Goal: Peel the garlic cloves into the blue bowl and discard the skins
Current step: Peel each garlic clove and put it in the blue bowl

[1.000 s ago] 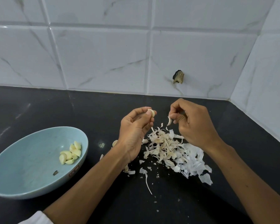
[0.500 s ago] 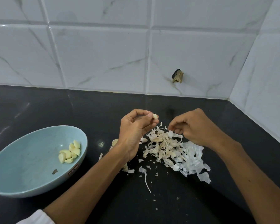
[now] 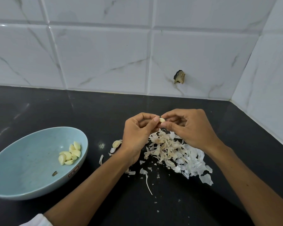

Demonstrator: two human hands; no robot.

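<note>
My left hand [image 3: 137,136] and my right hand [image 3: 189,128] meet above the black counter, and both pinch one pale garlic clove [image 3: 162,120] between their fingertips. Right below them lies a heap of papery garlic skins [image 3: 175,154]. The blue bowl [image 3: 20,168] sits at the left, with several peeled cloves [image 3: 70,154] against its right inner wall. An unpeeled clove [image 3: 117,143] lies on the counter beside my left wrist, partly hidden by it.
The black counter [image 3: 55,111] runs back to a white tiled wall and a tiled corner at the right. A dark chipped hole [image 3: 179,77] marks the back wall. Loose skin scraps [image 3: 147,180] are scattered toward the front.
My right hand dropped a strip of skin on the heap, then came back up to the clove. Now both hands pinch it, where only the left held it before.
</note>
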